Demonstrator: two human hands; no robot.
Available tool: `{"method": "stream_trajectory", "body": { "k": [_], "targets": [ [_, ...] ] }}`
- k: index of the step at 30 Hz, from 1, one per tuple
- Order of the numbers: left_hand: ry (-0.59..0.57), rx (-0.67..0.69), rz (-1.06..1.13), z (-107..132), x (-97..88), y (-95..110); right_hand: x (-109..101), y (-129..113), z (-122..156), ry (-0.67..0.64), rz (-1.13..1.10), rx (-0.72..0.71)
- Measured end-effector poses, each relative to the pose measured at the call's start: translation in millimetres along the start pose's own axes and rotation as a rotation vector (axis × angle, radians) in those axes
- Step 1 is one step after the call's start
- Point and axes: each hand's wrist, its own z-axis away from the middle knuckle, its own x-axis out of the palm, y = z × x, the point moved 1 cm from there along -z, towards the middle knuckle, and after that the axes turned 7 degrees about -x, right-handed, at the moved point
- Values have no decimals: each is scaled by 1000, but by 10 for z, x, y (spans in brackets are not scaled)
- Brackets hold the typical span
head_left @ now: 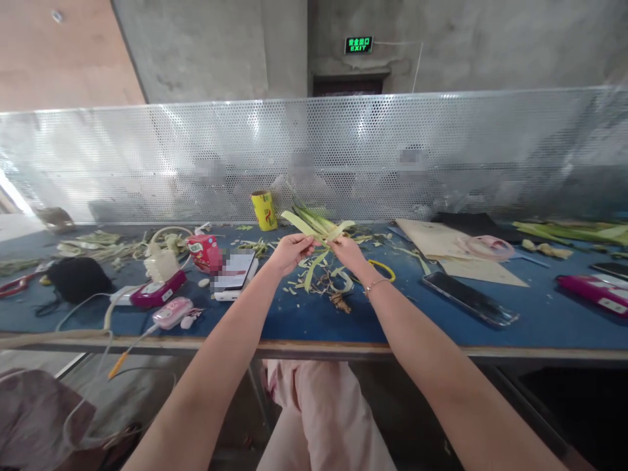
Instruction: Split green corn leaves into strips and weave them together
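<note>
Pale green leaf strips [297, 224] cross one another between my two hands over the blue-topped table. My left hand [293, 252] is closed in a pinch on them from the left. From the right, my right hand [349, 254] pinches the strips where they meet, with a thin bracelet at its wrist. One strip hangs down below the fingers. Longer dark green leaves [310, 219] point away just beyond the hands. Under them lie plant scraps and curled peelings [321, 282], with a brown root-like piece [339, 302] nearest me.
A yellow can-like cylinder [265, 210] stands by the perforated metal screen [314, 144]. To the left are a phone [238, 271], a red carton [204, 252], cables and a black pouch [80, 279]. Rightward lie another phone [468, 297], cardboard [426, 241] and a tape roll [485, 247].
</note>
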Motion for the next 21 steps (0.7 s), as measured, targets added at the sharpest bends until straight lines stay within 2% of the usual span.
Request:
{"method": "stream_trajectory", "body": {
  "k": [4, 12, 14, 17, 21],
  "targets": [
    [-30, -2, -93, -8, -2, -30, -44, -112, 44, -35, 186, -82],
    [-177, -24, -368, 11, 32, -96, -41, -130, 33, -5, 158, -129],
    [-158, 1, -440, 25, 48, -92, -28, -132, 7, 31, 69, -85],
    [-64, 23, -462, 46, 68, -78, -3, -159, -7, 65, -62, -44],
    [-18, -86, -309, 60, 99, -81, 33, -203, 19, 25, -157, -68]
  ]
}}
